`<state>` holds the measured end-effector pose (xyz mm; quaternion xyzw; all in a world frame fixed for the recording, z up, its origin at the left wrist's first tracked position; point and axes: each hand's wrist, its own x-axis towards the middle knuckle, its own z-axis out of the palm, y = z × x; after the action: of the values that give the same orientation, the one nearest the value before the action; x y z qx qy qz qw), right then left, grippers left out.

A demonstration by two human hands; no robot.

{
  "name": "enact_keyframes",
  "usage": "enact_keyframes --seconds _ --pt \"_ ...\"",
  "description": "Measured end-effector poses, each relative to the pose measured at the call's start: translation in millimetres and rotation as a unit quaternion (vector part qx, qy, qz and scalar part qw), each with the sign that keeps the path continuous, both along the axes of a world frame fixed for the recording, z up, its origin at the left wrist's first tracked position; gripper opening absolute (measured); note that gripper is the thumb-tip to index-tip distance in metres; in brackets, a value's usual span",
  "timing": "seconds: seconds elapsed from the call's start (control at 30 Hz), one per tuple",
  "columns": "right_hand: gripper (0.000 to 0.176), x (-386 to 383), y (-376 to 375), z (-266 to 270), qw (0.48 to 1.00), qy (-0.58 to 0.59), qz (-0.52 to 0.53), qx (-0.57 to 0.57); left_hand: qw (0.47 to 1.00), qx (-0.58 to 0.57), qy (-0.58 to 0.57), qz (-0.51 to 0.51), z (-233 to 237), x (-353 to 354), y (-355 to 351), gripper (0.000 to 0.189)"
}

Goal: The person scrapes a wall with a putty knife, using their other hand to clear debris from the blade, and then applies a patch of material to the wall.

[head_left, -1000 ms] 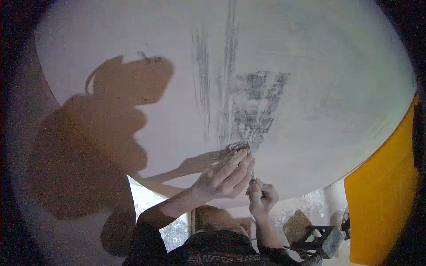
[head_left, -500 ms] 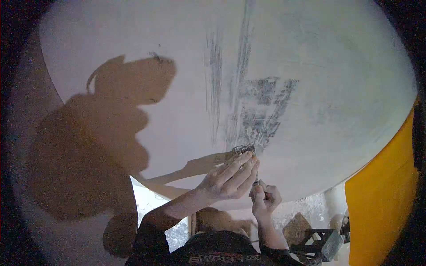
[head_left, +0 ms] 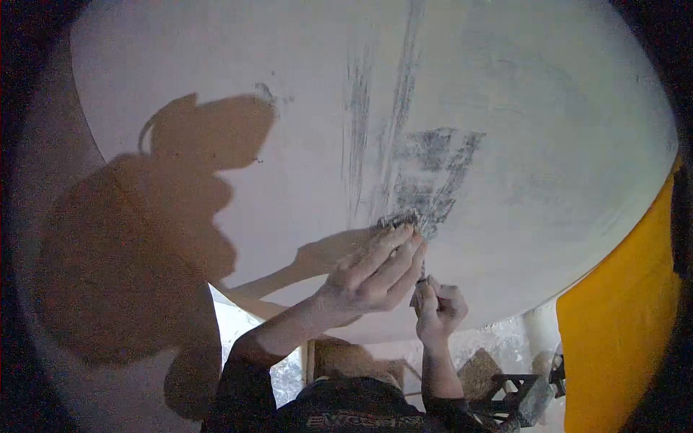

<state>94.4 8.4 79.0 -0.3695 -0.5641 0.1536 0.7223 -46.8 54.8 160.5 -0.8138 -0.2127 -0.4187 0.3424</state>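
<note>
**Scraper slides up to the grey patch**

At lower centre the left hand (head_left: 372, 278) lies flat, its fingers pressing the scraper (head_left: 401, 219) blade against the ceiling (head_left: 548, 108). Just below it, the right hand (head_left: 442, 312) is closed round the handle. Since a second ago the blade has slid up to the lower edge of the grey patch (head_left: 433, 169), so the scraping seems to be advancing. At lower right are a dark stand (head_left: 523, 404) and a yellow panel (head_left: 621, 317), both well clear. A shadow (head_left: 173, 216) fills the left, and nothing blocks the blade.

loc: I read this as a room under renovation | white plastered surface (head_left: 303, 108) scraped back to a grey patch (head_left: 429, 169) | yellow wall (head_left: 621, 325) | dusty, speckled floor (head_left: 498, 339) below
</note>
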Motion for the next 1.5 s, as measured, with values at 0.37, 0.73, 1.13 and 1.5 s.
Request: enact_keyframes --seconds 0.37,0.73,1.13,1.5 --pt "0.010 1.2 0.4 2.8 1.000 -0.013 0.013 -0.001 1.000 0.000 -0.014 -0.018 -2.1 -4.3 6.1 0.025" --pt "0.011 1.1 -0.1 -0.6 1.000 0.005 0.004 -0.022 0.999 -0.035 -0.009 -0.019 -2.7 -5.2 3.4 0.030" --pt "0.010 -3.1 3.2 2.7 0.999 0.003 0.038 -0.005 0.999 -0.032 -0.007 -0.025 2.7 -7.1 5.1 0.025" --pt "0.012 4.8 -33.2 -15.2 0.990 0.036 0.075 -0.118 0.970 -0.187 -0.088 -0.131 -36.0 -29.7 -48.5 0.023"
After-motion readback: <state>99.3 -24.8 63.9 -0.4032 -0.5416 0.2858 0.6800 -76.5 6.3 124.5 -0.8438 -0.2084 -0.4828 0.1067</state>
